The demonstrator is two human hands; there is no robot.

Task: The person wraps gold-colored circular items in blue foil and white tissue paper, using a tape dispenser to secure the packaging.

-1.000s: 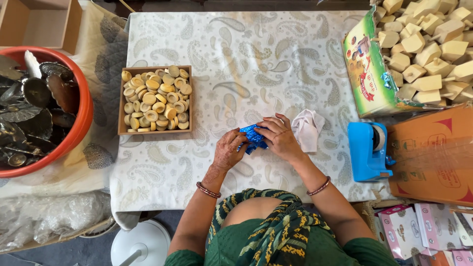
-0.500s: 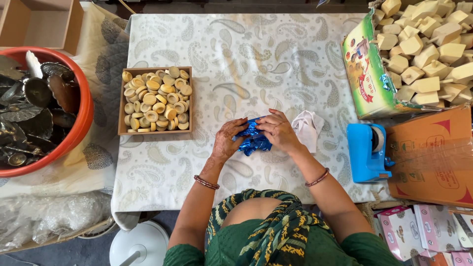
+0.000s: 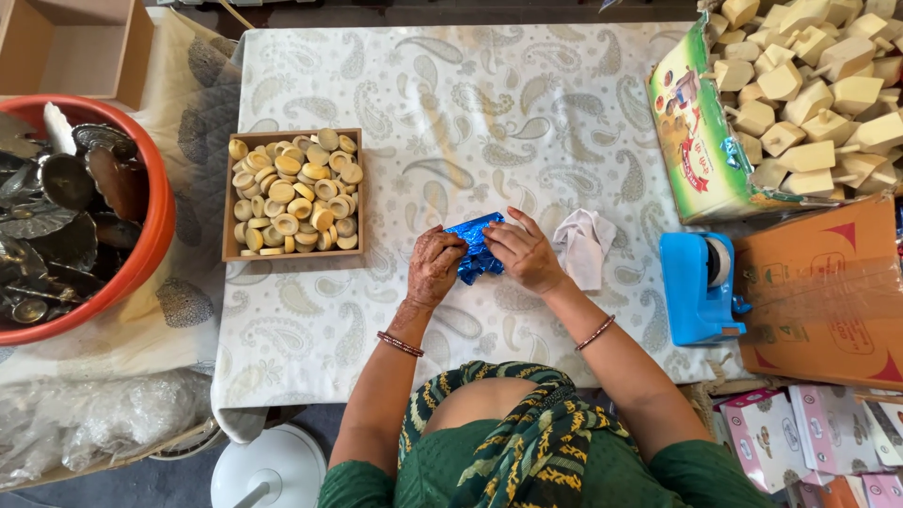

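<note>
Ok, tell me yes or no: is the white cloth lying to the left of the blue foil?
No, the white cloth lies on the right of the blue foil, just past the right hand on the table.

Both forearms reach forward and bend inward, so the hands meet. The left hand (image 3: 435,266) is curled, fingers bent down and pinching. The right hand (image 3: 523,252) faces it, fingers close together, fingertips touching the left fingertips. Each wrist wears a bangle.

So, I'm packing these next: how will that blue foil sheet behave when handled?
The blue foil, pinched between left hand and right hand, looks crinkled, so probably thin, light, crease-holding. Its shine suggests slipperiness; it may tear easily.
</note>
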